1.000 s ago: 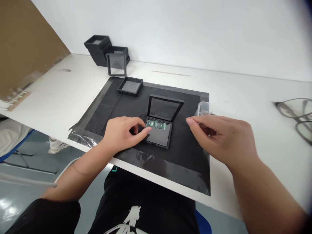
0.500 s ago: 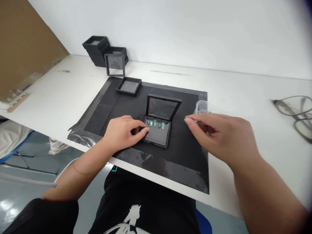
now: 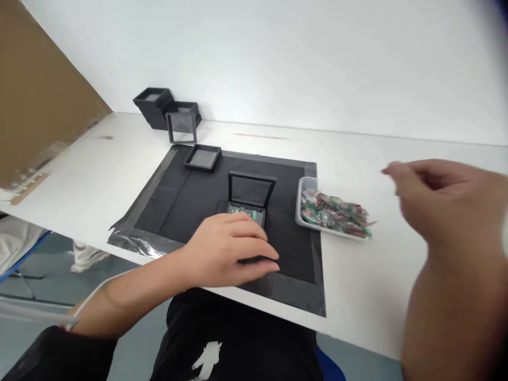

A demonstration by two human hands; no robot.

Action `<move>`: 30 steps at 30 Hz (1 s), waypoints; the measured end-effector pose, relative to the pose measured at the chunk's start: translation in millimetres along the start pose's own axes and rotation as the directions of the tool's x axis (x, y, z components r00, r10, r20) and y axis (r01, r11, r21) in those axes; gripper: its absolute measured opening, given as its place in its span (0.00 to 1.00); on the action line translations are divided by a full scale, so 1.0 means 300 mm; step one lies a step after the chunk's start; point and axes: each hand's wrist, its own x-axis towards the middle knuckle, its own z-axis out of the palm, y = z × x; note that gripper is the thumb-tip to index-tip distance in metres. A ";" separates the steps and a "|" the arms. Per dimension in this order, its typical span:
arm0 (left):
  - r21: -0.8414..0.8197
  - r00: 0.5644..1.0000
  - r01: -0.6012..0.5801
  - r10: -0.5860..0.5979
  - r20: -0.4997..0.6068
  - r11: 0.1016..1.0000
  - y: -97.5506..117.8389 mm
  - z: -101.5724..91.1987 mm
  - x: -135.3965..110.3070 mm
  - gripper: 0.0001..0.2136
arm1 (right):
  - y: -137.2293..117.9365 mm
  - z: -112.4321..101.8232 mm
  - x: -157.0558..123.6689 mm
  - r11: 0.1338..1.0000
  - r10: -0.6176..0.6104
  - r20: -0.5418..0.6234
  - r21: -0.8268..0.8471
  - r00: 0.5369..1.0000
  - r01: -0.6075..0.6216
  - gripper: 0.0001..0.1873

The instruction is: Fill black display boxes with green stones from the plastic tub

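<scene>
My left hand [image 3: 234,251] hovers over the front of an open black display case [image 3: 252,189], its thumb and fingers apart and nothing visible between them. Green press-on nails [image 3: 243,211] lie in a row in the case, partly hidden by that hand; the clear-windowed lid stands up at the back. To the right, my right hand [image 3: 448,198] is raised above the white table, blurred, with thumb and fingertips pinched together. Whatever it may hold cannot be made out. Between the hands sits a clear plastic tray [image 3: 298,203] heaped with small green and reddish wrapped pieces [image 3: 335,211].
A black mat [image 3: 178,203] is taped to the white table [image 3: 357,286]. One more black frame case [image 3: 203,157] lies at its far edge. Behind it another frame [image 3: 181,128] stands upright beside stacked cases [image 3: 154,108]. A brown board [image 3: 43,100] borders the left.
My right hand has moved right and away from the tray, which now shows fully. My left hand has shifted right across the case's front, covering it. The view has turned right, leaving the eyeglasses hidden.
</scene>
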 end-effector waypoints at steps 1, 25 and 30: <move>0.006 0.998 -0.022 0.022 0.053 1.000 0.011 0.015 0.038 0.07 | -0.025 0.004 -0.004 0.993 0.120 0.084 -0.032 0.989 -0.117 0.17; 0.329 0.892 0.146 -0.268 0.365 0.933 0.011 0.223 0.207 0.19 | -0.107 0.089 -0.072 0.995 -0.096 0.738 0.065 0.668 0.071 0.12; 0.326 0.886 0.160 -0.281 0.369 0.932 0.021 0.220 0.204 0.19 | -0.107 0.095 -0.075 0.989 -0.130 0.741 0.142 0.659 0.036 0.11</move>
